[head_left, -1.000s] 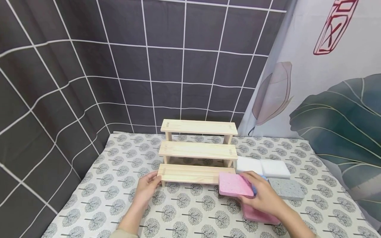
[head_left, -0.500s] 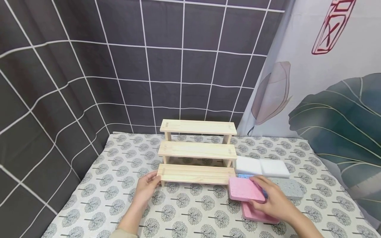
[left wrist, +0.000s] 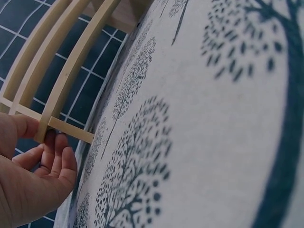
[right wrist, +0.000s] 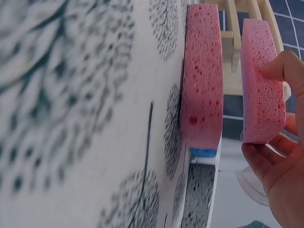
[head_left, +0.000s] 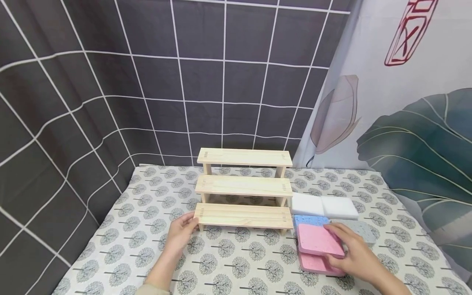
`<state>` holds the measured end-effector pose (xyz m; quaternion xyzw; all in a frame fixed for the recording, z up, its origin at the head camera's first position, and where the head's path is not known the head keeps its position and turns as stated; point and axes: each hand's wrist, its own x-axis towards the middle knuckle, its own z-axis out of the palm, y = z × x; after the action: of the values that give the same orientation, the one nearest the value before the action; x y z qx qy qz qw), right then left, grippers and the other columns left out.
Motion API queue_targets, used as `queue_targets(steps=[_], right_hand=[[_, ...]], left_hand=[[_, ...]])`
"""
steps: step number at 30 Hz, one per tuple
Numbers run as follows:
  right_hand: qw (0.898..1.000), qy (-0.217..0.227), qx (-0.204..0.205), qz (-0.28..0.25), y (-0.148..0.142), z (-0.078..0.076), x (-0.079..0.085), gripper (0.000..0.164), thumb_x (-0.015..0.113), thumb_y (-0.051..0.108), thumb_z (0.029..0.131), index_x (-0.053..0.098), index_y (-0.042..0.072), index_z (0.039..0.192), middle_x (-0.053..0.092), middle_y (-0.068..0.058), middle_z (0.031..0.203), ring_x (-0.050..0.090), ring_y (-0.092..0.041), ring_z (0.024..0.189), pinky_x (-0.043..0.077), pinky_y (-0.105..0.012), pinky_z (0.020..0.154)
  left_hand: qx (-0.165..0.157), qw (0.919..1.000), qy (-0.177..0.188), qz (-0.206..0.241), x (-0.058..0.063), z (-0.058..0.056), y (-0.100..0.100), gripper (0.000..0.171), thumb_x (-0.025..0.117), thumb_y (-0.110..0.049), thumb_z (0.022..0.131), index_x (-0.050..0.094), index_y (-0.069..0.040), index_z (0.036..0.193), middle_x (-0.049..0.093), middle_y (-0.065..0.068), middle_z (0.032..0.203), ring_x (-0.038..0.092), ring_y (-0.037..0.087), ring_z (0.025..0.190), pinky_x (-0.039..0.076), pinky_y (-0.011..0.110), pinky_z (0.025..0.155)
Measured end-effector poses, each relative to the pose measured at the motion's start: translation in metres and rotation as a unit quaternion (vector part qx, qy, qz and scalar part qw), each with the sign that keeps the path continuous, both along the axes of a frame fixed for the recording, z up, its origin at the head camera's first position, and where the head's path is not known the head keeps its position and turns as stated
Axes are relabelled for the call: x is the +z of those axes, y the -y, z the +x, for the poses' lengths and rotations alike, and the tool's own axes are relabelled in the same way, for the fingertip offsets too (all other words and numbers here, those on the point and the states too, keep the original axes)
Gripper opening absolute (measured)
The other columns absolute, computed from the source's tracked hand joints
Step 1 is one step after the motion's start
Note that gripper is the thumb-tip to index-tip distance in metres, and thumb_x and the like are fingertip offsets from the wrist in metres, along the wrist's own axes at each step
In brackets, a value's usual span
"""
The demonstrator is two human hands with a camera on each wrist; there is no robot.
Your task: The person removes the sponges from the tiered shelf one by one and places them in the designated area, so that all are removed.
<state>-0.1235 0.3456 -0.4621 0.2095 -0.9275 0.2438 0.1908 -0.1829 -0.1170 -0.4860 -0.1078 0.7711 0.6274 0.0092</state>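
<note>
My left hand [head_left: 180, 231] pinches the left end of the lowest shelf of a three-step wooden rack [head_left: 243, 215]; in the left wrist view the thumb lies on the board with fingers curled beneath. In my right hand [head_left: 350, 250] is a pink sponge [head_left: 318, 239], pinched at its right side. The right wrist view shows this held sponge [right wrist: 262, 85] raised above a second pink sponge [right wrist: 202, 76], which lies on the tablecloth. Behind the held sponge in the head view is a blue sponge [head_left: 311, 221], partly covered.
A grey sponge [head_left: 359, 230] lies right of the blue one, partly behind the right hand. Two white sponges, one at the left [head_left: 307, 204] and one at the right [head_left: 340, 207], lie beyond. A dark grid curtain [head_left: 206, 82] hangs behind the rack.
My right hand has carried the pink sponge rightward and slightly toward me, away from the rack's lowest shelf and over the other pink sponge. The left hand has stayed on the rack.
</note>
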Motion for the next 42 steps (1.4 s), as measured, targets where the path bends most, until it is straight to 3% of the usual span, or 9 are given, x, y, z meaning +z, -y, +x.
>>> queue_targets(steps=[8, 14, 22, 29, 35, 40, 42], right_hand=[[1.0, -0.021, 0.002, -0.004, -0.02, 0.008, -0.002, 0.085, 0.093, 0.006, 0.045, 0.065, 0.0, 0.125, 0.063, -0.004, 0.12, 0.054, -0.002, 0.11, 0.023, 0.002, 0.099], [1.0, -0.002, -0.018, 0.003, -0.036, 0.014, -0.007, 0.086, 0.095, 0.009, 0.045, 0.065, 0.002, 0.125, 0.061, -0.003, 0.118, 0.047, 0.005, 0.112, 0.019, 0.004, 0.096], [0.999, 0.007, -0.039, 0.014, -0.05, 0.021, -0.013, 0.084, 0.097, 0.012, 0.045, 0.065, 0.007, 0.122, 0.061, -0.001, 0.116, 0.051, 0.001, 0.106, 0.02, 0.004, 0.092], [0.995, 0.054, -0.084, 0.027, -0.064, 0.03, -0.016, 0.082, 0.095, 0.015, 0.046, 0.063, 0.008, 0.122, 0.061, -0.004, 0.117, 0.052, -0.003, 0.098, 0.019, 0.003, 0.086], [0.996, 0.04, -0.08, 0.027, -0.081, 0.035, -0.023, 0.082, 0.093, 0.013, 0.044, 0.062, 0.007, 0.12, 0.059, -0.003, 0.114, 0.049, -0.001, 0.097, 0.018, 0.002, 0.086], [0.983, 0.115, -0.125, 0.065, -0.093, 0.039, -0.021, 0.079, 0.094, 0.022, 0.053, 0.062, 0.008, 0.124, 0.061, -0.009, 0.121, 0.055, -0.016, 0.098, 0.039, -0.013, 0.077], [0.978, 0.135, -0.136, 0.08, -0.097, 0.04, -0.02, 0.079, 0.093, 0.025, 0.055, 0.061, 0.008, 0.125, 0.061, -0.01, 0.122, 0.056, -0.017, 0.095, 0.045, -0.021, 0.071]], left_hand=[[0.0, 1.0, 0.004, -0.001, -0.001, -0.001, 0.0, 0.041, 0.059, -0.014, 0.101, 0.056, 0.006, 0.137, 0.068, 0.017, 0.117, 0.067, 0.022, 0.099, 0.057, 0.034, 0.09], [0.002, 1.0, 0.007, -0.004, 0.0, 0.0, 0.001, 0.041, 0.059, -0.015, 0.101, 0.056, 0.006, 0.137, 0.069, 0.017, 0.116, 0.067, 0.022, 0.098, 0.057, 0.036, 0.09], [0.003, 1.0, 0.007, -0.006, 0.001, 0.001, 0.002, 0.042, 0.059, -0.015, 0.101, 0.055, 0.006, 0.137, 0.069, 0.017, 0.116, 0.066, 0.021, 0.098, 0.057, 0.036, 0.09], [0.0, 1.0, 0.009, -0.003, 0.001, 0.001, 0.002, 0.042, 0.058, -0.015, 0.101, 0.055, 0.006, 0.137, 0.069, 0.017, 0.117, 0.066, 0.021, 0.098, 0.057, 0.036, 0.09], [0.001, 1.0, 0.009, -0.001, 0.001, 0.001, 0.001, 0.042, 0.058, -0.015, 0.101, 0.055, 0.005, 0.138, 0.069, 0.018, 0.118, 0.067, 0.021, 0.1, 0.056, 0.036, 0.091], [0.002, 1.0, 0.008, -0.001, 0.001, 0.001, 0.0, 0.041, 0.058, -0.015, 0.101, 0.056, 0.005, 0.137, 0.069, 0.017, 0.117, 0.067, 0.022, 0.1, 0.056, 0.036, 0.09], [0.002, 1.0, 0.008, 0.0, 0.001, 0.001, -0.001, 0.041, 0.058, -0.015, 0.101, 0.056, 0.005, 0.137, 0.069, 0.017, 0.116, 0.067, 0.022, 0.099, 0.056, 0.035, 0.09]])
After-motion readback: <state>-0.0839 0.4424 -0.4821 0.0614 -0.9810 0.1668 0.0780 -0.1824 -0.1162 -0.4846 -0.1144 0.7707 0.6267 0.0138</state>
